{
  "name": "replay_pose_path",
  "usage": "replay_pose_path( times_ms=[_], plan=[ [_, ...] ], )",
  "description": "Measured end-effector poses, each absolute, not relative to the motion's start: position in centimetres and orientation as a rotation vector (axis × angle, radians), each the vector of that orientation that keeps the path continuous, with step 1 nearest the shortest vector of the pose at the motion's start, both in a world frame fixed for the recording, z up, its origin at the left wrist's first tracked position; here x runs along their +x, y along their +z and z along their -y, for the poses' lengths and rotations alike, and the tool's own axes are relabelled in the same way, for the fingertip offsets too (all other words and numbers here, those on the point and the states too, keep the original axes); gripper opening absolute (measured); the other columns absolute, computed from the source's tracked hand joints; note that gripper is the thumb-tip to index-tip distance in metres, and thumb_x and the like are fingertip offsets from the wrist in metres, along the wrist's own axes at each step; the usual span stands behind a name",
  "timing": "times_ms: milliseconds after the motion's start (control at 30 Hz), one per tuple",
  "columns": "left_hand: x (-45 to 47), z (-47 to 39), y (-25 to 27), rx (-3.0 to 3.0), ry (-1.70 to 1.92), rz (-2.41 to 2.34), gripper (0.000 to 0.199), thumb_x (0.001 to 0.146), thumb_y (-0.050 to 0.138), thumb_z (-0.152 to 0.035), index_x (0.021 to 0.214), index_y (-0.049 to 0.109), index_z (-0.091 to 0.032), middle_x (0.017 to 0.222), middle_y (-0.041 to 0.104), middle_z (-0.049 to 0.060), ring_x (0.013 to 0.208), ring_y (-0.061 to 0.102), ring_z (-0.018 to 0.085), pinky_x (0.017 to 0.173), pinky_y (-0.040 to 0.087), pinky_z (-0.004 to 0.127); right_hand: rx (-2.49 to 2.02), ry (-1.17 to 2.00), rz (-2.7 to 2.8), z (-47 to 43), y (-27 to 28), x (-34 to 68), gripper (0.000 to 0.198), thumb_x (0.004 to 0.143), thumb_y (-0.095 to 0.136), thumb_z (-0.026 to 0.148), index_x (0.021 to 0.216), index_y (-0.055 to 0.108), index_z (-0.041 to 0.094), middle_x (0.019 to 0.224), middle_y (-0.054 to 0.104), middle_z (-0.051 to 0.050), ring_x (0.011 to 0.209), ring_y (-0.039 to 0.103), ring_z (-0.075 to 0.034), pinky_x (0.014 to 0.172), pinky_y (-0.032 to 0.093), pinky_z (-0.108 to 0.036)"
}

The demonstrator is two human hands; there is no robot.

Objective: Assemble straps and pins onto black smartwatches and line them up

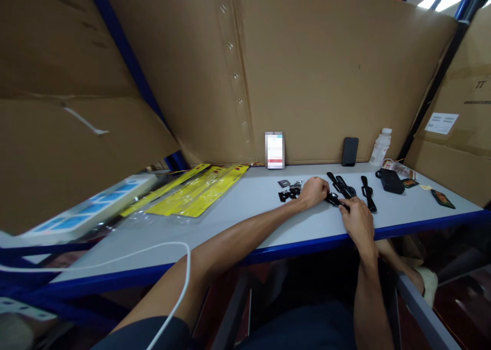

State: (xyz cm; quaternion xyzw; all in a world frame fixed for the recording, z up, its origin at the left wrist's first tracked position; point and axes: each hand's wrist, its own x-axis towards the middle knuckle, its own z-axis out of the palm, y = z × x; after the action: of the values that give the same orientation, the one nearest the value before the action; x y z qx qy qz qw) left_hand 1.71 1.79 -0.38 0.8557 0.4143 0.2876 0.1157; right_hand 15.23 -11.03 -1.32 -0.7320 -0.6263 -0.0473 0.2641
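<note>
Holding a slim black piece (333,200) right of the centre of the frame, over the tabletop (230,242), between left hand (313,192) and right hand (358,218). Cannot tell whether lifted clear or resting on the surface. Pinching the left end with the left fingers, bent and closed; pinching the right end with the right fingers, curled and mostly turned from view.

Looks light, hard and stiff, probably plastic or metal; shows a bright glint, so perhaps slightly slippery against bare skin. Best taken by the two ends, with fingertips rather than a full palm. Likely sturdy along the length, but possibly fragile at narrow or jointed spots; better not forced or twisted hard.

Just left of the left hand, near mid-frame, a loose cluster of small black parts (289,193). Just beyond the right hand, long black strips (342,185); farther right, a single black strip (368,192).
</note>
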Motion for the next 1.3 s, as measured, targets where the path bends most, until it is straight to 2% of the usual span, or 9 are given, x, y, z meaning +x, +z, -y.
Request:
replay_pose_path(
  times_ms=[167,300,467,700,833,1000,1067,1233,1300],
  plan=[
    [1.7,-1.9,-0.5,2.515,0.852,-1.202,0.035,0.081,0.049,-0.009,0.085,0.082,-0.019,0.086,0.078,0.006,0.087,0.07,0.021,0.089,0.054,0.031,-1.989,-0.123,1.688,11.0,-1.2,15.2,0.033,0.099,0.052,0.023,0.124,0.074,0.019,0.115,0.071,-0.01,0.112,0.062,-0.023,0.093,0.043,-0.031],
    [1.7,-1.8,-0.5,2.61,0.934,-1.097,0.033,0.083,0.049,-0.009,0.09,0.08,-0.019,0.097,0.077,0.007,0.099,0.067,0.022,0.095,0.052,0.033,-1.994,-0.128,1.689,11.0,-1.2,15.2,0.034,0.099,0.053,0.023,0.127,0.073,0.019,0.117,0.071,-0.01,0.113,0.062,-0.023,0.093,0.043,-0.031],
    [1.6,-1.5,-0.3,2.699,0.906,-1.084,0.028,0.085,0.05,-0.01,0.081,0.076,-0.018,0.092,0.075,0.007,0.097,0.064,0.022,0.093,0.051,0.033,-1.998,-0.129,1.694,10.9,-1.3,15.2,0.034,0.099,0.054,0.024,0.127,0.072,0.019,0.118,0.071,-0.011,0.112,0.062,-0.023,0.094,0.043,-0.031],
    [2.0,-0.6,0.0,2.801,0.836,-1.115,0.032,0.095,0.059,-0.041,0.076,0.068,-0.017,0.086,0.07,0.01,0.097,0.061,0.027,0.091,0.048,0.04,-1.996,-0.136,1.694,10.8,-1.4,15.3,0.035,0.099,0.052,0.025,0.127,0.072,0.019,0.119,0.071,-0.011,0.114,0.061,-0.024,0.095,0.043,-0.032],
    [2.2,-0.6,-0.3,2.818,0.799,-1.02,0.012,0.089,0.062,-0.024,0.089,0.071,-0.016,0.092,0.07,0.009,0.099,0.06,0.026,0.091,0.048,0.038,-2.003,-0.136,1.698,10.8,-1.4,15.3,0.035,0.099,0.052,0.024,0.127,0.072,0.019,0.119,0.071,-0.01,0.113,0.061,-0.023,0.094,0.042,-0.031],
    [1.9,-1.1,-0.7,2.801,0.809,-0.801,0.034,0.084,0.049,-0.004,0.101,0.074,-0.019,0.101,0.069,0.007,0.104,0.061,0.022,0.091,0.049,0.032,-1.999,-0.144,1.704,10.8,-1.4,15.3,0.034,0.099,0.052,0.023,0.126,0.072,0.018,0.118,0.071,-0.01,0.112,0.062,-0.024,0.093,0.042,-0.032],
    [2.0,-1.2,-0.9,2.766,0.836,-0.773,0.032,0.086,0.049,-0.006,0.099,0.074,-0.02,0.101,0.069,0.006,0.105,0.061,0.021,0.093,0.049,0.032,-1.988,-0.148,1.71,10.8,-1.5,15.4,0.034,0.099,0.052,0.022,0.126,0.072,0.019,0.117,0.071,-0.01,0.112,0.062,-0.024,0.092,0.043,-0.031],
    [2.5,-1.2,-0.8,2.677,0.886,-0.924,0.018,0.093,0.06,-0.03,0.099,0.07,-0.017,0.095,0.069,0.006,0.097,0.061,0.023,0.088,0.05,0.034,-1.948,-0.183,1.716,10.6,-1.8,15.8,0.032,0.099,0.053,0.023,0.123,0.073,0.02,0.113,0.071,-0.01,0.11,0.062,-0.024,0.091,0.043,-0.032],
    [2.6,-1.2,-0.7,2.695,0.836,-0.929,0.015,0.092,0.061,-0.029,0.098,0.069,-0.018,0.095,0.069,0.006,0.097,0.062,0.022,0.088,0.05,0.033,-1.947,-0.179,1.718,10.4,-1.9,16.0,0.032,0.098,0.053,0.023,0.123,0.073,0.018,0.113,0.071,-0.011,0.109,0.062,-0.024,0.091,0.043,-0.033]
  ],
)
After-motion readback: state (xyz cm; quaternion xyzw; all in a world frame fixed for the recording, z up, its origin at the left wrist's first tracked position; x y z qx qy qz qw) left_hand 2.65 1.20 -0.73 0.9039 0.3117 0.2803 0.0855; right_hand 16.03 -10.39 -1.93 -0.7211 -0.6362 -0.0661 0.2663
